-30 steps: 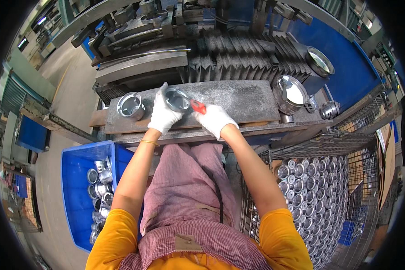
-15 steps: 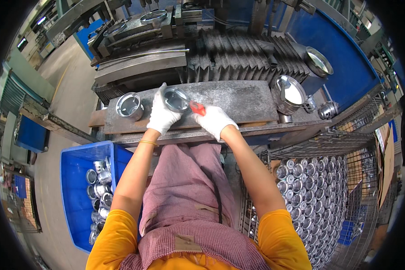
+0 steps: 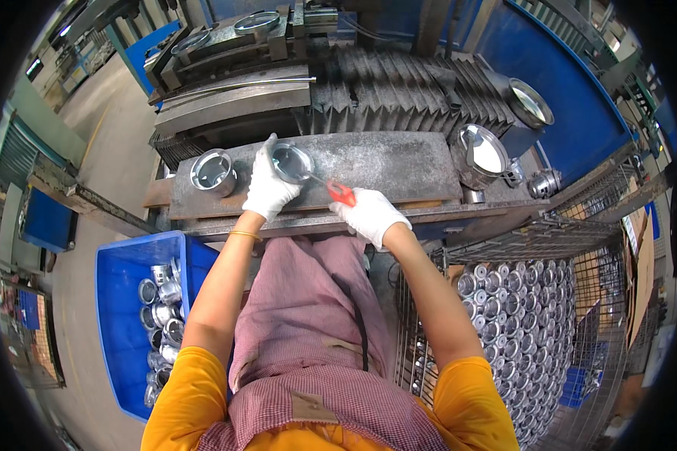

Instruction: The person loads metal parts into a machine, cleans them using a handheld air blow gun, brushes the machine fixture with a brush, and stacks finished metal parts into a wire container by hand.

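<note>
My left hand [image 3: 269, 186], in a white glove, is closed around the left side of a round, cup-shaped metal part [image 3: 293, 167] on the worktable plate. In my gloved right hand [image 3: 371, 216] is a red-handled tool [image 3: 342, 193]. Its thin metal shaft reaches toward the right rim of that part; whether the tip touches the rim is too small to tell. A second cup-shaped metal part [image 3: 214, 174] stands on the plate to the left of my left hand, apart from it. Both parts have their open side up.
A blue bin [image 3: 116, 301] holding loose metal parts stands at lower left. A wire cage [image 3: 530, 237] at lower right holds stacked parts in rows. On the right side of the bench sits a metal pot with white contents [image 3: 489, 155]. Machinery with a ridged cover [image 3: 391, 83] lies behind the plate [image 3: 399, 161].
My right hand has drawn slightly back and right, and the tool's thin shaft now shows between handle and part. My left hand keeps its hold on the part.
</note>
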Tool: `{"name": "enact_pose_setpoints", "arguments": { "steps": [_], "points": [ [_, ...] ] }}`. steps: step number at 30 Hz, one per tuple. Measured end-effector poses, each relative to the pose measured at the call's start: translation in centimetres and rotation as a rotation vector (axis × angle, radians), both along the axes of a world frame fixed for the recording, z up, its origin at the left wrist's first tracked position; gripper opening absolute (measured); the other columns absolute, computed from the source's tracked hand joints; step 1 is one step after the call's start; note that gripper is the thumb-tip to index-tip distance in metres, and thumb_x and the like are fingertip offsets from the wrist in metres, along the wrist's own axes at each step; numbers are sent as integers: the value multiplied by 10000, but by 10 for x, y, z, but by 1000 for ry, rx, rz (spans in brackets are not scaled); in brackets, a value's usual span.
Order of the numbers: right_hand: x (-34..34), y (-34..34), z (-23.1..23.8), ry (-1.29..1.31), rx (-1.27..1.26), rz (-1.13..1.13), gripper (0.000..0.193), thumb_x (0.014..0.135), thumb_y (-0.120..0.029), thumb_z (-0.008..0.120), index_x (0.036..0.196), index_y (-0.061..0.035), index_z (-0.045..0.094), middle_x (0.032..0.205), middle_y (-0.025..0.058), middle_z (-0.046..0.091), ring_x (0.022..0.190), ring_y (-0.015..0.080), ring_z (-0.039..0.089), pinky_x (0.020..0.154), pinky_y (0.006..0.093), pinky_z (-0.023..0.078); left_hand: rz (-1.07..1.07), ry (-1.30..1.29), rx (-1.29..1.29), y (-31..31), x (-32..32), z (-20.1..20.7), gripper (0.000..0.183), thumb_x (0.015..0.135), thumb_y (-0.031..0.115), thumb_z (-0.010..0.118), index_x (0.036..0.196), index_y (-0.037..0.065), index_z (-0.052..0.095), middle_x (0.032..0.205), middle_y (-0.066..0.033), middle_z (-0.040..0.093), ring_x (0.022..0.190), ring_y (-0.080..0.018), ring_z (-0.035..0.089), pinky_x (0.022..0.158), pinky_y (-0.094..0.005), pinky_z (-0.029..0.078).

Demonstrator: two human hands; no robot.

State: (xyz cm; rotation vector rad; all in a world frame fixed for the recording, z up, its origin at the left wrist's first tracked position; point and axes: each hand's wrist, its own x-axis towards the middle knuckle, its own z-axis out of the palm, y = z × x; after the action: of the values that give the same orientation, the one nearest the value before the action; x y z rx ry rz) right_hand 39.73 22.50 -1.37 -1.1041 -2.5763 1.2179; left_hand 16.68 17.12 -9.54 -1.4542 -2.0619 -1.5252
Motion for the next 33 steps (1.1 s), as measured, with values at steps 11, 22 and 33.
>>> {"name": "enact_pose_setpoints", "arguments": {
  "steps": [11, 22, 33],
  "points": [
    [8, 5, 7, -25, -139, -27, 478, 838, -407, 601, 1030, 31, 615, 977, 271, 637, 968, 413, 603, 837, 421, 465, -5, 16, -41, -9, 15, 14, 551, 720, 243, 768, 1184, 83, 518, 1090, -109, 602, 1020, -251, 580, 936, -384, 465],
    [315, 108, 104, 825, 424, -1212, 425, 800, -297, 720, 1119, -52, 583, 908, 85, 644, 763, 193, 614, 673, 331, 494, 76, 701, -544, -71, 5, 71, 370, 616, 259, 785, 965, 178, 687, 1272, -129, 513, 1183, -351, 447, 899, -532, 385],
    [126, 104, 31, -236, 741, -508, 587, 807, -139, 604, 1365, -186, 428, 1367, 165, 455, 1123, 386, 536, 932, 437, 464, 272, 598, -661, -81, 3, 72, 444, 648, 189, 770, 1075, 233, 658, 1333, -213, 445, 1175, -409, 461, 875, -479, 451]
  ]
}}
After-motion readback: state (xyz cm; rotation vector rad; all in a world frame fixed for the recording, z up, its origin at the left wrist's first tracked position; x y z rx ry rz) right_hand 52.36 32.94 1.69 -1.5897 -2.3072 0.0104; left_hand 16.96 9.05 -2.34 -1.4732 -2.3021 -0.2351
